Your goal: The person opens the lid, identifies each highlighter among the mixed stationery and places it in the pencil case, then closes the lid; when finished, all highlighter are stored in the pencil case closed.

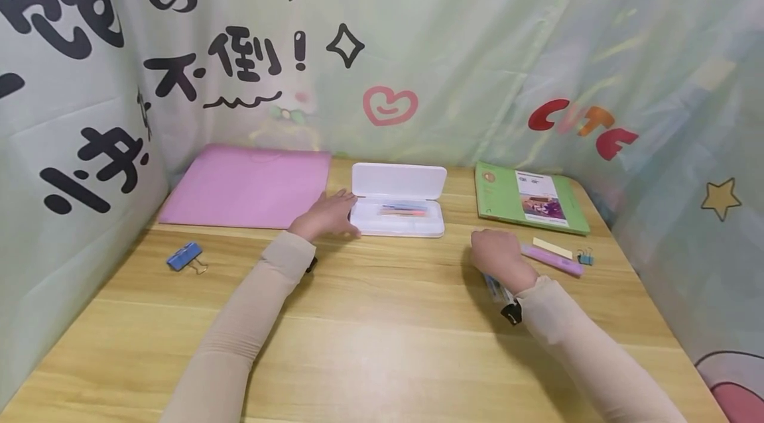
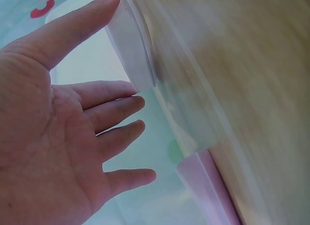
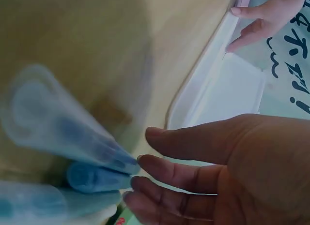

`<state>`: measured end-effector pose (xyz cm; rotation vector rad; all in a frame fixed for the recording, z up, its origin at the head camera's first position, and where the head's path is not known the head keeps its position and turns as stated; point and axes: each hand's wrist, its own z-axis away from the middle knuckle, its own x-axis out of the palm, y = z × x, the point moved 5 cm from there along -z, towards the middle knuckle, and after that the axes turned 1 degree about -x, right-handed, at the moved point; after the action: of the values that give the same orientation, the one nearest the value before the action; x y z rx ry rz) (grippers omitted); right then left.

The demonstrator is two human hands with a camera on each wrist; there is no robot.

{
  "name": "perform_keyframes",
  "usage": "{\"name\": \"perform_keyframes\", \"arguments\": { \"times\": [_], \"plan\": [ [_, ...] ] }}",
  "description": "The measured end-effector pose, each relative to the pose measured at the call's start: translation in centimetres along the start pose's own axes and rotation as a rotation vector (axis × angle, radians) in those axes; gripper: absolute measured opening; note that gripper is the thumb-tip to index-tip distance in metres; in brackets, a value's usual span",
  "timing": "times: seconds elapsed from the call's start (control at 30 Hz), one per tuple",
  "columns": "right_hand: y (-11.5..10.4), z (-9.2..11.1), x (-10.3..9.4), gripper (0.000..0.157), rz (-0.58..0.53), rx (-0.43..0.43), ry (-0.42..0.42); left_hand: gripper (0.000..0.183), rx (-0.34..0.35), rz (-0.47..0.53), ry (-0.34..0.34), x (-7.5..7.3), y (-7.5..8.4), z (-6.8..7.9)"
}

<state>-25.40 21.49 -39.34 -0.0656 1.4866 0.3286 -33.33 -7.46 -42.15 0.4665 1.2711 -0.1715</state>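
Observation:
My left hand (image 1: pixel 327 216) rests at the left end of a white pencil case (image 1: pixel 396 233), thumb at its near side and index finger at the far corner. In the left wrist view the fingers (image 2: pixel 121 142) are spread and fairly straight. The case's lid (image 1: pixel 398 181) stands raised, and several slim blue and orange sticks (image 1: pixel 403 211) lie inside. My right hand (image 1: pixel 498 256) reaches down over several pens (image 1: pixel 494 288) on the table. Its fingertips are right at the ends of a translucent pen (image 3: pixel 72 118) and a blue pen (image 3: pixel 97 178), with the thumb apart from them.
A pink folder (image 1: pixel 251 184) lies at the back left, behind a blue binder clip (image 1: pixel 184 256). Back right lies a green booklet (image 1: pixel 501 194). Before it are a purple highlighter (image 1: pixel 555 260), a pale yellow strip (image 1: pixel 552 248) and a small teal clip (image 1: pixel 586 258). A printed curtain (image 1: pixel 453 78) encloses the table.

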Motion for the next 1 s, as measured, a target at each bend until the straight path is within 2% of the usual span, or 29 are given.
{"name": "perform_keyframes", "arguments": {
  "times": [0.3, 0.63, 0.9, 1.0],
  "plan": [
    [0.0, 0.6, 0.4, 0.011, -0.037, -0.008, 0.047, 0.091, 0.0, -0.029, -0.014, 0.0, 0.0, -0.1],
    [-0.7, 1.1, 0.7, 0.008, -0.089, -0.041, 0.06, 0.091, -0.001, -0.02, 0.005, 0.0, -0.1, -0.1],
    [-1.7, 0.6, -0.1, 0.013, -0.192, -0.047, 0.126, 0.093, 0.003, -0.023, 0.017, 0.2, -0.3, -0.3],
    [-2.4, -0.4, -1.1, 0.017, -0.204, -0.075, 0.2, 0.093, 0.003, -0.025, 0.02, 0.2, -0.2, -0.2]
  ]
}}
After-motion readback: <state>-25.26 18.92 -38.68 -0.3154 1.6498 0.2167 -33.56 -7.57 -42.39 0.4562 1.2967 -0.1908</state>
